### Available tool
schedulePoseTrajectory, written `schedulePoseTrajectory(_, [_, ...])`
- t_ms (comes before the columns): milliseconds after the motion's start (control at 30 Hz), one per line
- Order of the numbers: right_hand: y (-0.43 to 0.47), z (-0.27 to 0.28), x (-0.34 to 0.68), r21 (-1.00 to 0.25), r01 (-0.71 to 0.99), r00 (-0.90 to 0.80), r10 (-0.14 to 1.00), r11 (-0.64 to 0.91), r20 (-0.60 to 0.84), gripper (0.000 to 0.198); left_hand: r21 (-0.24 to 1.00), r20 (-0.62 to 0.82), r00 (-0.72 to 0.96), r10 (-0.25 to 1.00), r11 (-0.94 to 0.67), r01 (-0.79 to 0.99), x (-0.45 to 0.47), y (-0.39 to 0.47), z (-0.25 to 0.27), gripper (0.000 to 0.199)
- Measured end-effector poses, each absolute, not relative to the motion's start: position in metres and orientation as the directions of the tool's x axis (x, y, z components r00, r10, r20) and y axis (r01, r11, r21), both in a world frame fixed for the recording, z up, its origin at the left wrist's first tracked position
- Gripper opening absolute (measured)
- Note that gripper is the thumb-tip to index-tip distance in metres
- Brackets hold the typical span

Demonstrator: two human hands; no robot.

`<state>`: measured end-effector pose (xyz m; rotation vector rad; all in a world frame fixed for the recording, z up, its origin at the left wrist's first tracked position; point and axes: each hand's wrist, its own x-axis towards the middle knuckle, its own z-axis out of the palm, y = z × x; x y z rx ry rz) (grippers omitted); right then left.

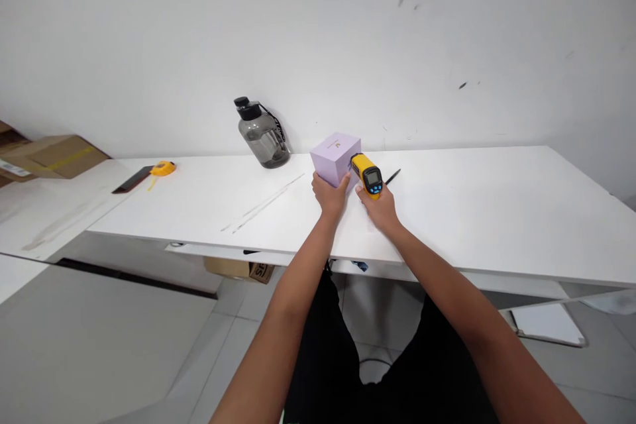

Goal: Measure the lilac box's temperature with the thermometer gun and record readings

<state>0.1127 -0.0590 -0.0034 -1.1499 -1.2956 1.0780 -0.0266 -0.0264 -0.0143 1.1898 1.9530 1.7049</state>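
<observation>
My left hand (330,195) grips a lilac box (332,158) near its lower front corner, thumb on one side and fingers round the other. The box is tilted, with a small gold mark on its top face. In my right hand (381,207) is a yellow and black infrared thermometer (368,175), my fingers wrapped round its handle. Its small screen and blue buttons face me, and its front end is close against the box's right side; whether they touch I cannot tell. Behind the thermometer a dark pen (393,176) lies on the white table (497,205).
A grey water jug (264,139) with a black lid stands left of the box by the wall. Farther left are a yellow tape measure (163,168), a dark flat item (133,180) and a cardboard box (57,156). Under the tabletop sits another carton (233,267).
</observation>
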Motion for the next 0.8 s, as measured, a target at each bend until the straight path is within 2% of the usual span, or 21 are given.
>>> schedulePoseTrajectory(133, [-0.060, -0.001, 0.114, -0.973, 0.088, 0.045, 0.975, 0.213, 0.218, 0.039, 0.911, 0.337, -0.611, 0.716, -0.084, 0.403, -0.025, -0.028, -0.014, 0.093])
schedulePoseTrajectory(233, [-0.059, 0.000, 0.114, -0.971, 0.085, 0.030, 0.974, 0.223, 0.226, 0.040, 0.866, 0.474, -0.613, 0.632, -0.206, 0.456, -0.024, -0.033, -0.012, 0.089])
schedulePoseTrajectory(300, [-0.057, 0.000, 0.114, -0.972, 0.085, 0.035, 0.974, 0.220, 0.224, 0.040, 0.820, 0.563, -0.578, 0.591, -0.316, 0.477, -0.021, -0.039, -0.011, 0.080])
schedulePoseTrajectory(367, [-0.056, 0.000, 0.114, -0.973, 0.094, 0.051, 0.975, 0.213, 0.218, 0.039, 0.796, 0.602, -0.494, 0.627, -0.423, 0.433, -0.017, -0.046, -0.011, 0.062])
schedulePoseTrajectory(433, [-0.054, -0.001, 0.114, -0.973, 0.101, 0.070, 0.975, 0.205, 0.213, 0.037, 0.796, 0.598, -0.354, 0.719, -0.480, 0.369, -0.012, -0.051, -0.012, 0.050])
schedulePoseTrajectory(533, [-0.053, -0.003, 0.115, -0.972, 0.109, 0.092, 0.971, 0.209, 0.219, 0.036, 0.832, 0.495, -0.133, 0.859, -0.424, 0.357, -0.005, -0.054, -0.013, 0.048])
schedulePoseTrajectory(600, [-0.051, -0.005, 0.116, -0.969, 0.119, 0.099, 0.968, 0.217, 0.229, 0.037, 0.839, 0.416, -0.017, 0.909, -0.376, 0.392, -0.001, -0.053, -0.013, 0.046])
schedulePoseTrajectory(700, [-0.049, -0.011, 0.117, -0.969, 0.114, 0.090, 0.969, 0.218, 0.229, 0.038, 0.798, 0.429, 0.080, 0.900, -0.419, 0.433, 0.000, -0.051, -0.012, 0.040])
schedulePoseTrajectory(800, [-0.046, -0.015, 0.117, -0.973, 0.073, 0.061, 0.972, 0.221, 0.226, 0.037, 0.755, 0.489, 0.087, 0.868, -0.471, 0.457, -0.001, -0.050, -0.010, 0.036])
